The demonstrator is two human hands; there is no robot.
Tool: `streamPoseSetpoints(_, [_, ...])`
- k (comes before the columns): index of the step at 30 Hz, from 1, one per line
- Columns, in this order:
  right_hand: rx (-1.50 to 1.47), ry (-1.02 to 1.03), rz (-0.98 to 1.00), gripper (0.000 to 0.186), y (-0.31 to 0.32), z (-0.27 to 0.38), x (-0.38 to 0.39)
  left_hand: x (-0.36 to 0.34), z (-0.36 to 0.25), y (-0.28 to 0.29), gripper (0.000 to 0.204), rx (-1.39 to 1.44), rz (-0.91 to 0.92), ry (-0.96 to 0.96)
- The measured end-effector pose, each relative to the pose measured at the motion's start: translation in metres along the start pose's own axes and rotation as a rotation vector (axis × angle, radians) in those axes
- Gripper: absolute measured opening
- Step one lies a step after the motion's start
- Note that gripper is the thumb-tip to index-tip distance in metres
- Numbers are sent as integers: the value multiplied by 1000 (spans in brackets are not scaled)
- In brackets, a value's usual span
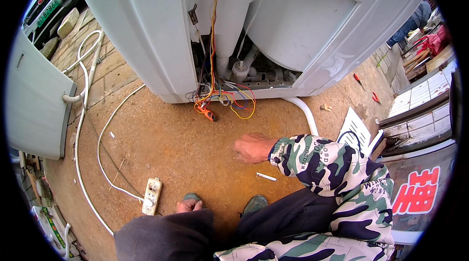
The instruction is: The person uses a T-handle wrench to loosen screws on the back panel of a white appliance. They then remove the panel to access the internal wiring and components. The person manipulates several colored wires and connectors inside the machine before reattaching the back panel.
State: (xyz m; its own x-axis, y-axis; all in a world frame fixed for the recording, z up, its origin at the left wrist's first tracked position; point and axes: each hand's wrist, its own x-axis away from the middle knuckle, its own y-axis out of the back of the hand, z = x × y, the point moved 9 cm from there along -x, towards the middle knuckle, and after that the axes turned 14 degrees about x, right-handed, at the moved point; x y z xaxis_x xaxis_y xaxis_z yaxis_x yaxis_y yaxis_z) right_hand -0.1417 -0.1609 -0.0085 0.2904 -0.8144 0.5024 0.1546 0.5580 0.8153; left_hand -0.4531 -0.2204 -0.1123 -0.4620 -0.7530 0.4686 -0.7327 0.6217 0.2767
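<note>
My right hand (254, 147), in a camouflage sleeve, hangs over the brown ground just in front of an opened washing machine (146, 26). Its fingers are curled in; anything inside them is hidden. My left hand (189, 206) rests low beside my left knee, fingers bent together, and I cannot make out anything in it. Beyond the right hand, loose coloured wires (243, 102) spill from the machine's open back onto the ground. Among them lies an orange tool (207, 113) with a dark end. Inside the opening show the round tub (303, 21) and a white valve-like part (240, 69).
A white power strip (152, 195) with a plug lies left of my left hand. A white hose (80, 139) runs along the left, near another white appliance (36, 99). To the right are a screwdriver (358, 79), red-handled pliers (375, 97) and a paper sheet (352, 126).
</note>
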Motion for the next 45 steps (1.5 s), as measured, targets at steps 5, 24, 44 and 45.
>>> streamPoseSetpoints(5, [26,-13,36,27,-1,0,2,1,-10,0,36,15,-30,-4])
streamPoseSetpoints(24, [110,92,28,30,-9,-8,2,8,-4,8,29,81,58,85])
streamPoseSetpoints(44, [128,108,-283,36,67,-6,-9,110,-592,287,47,-715,-944,-1467])
streamPoseSetpoints(45, [132,60,-317,35,84,-10,-2,110,-628,282,51,-752,-953,-1560])
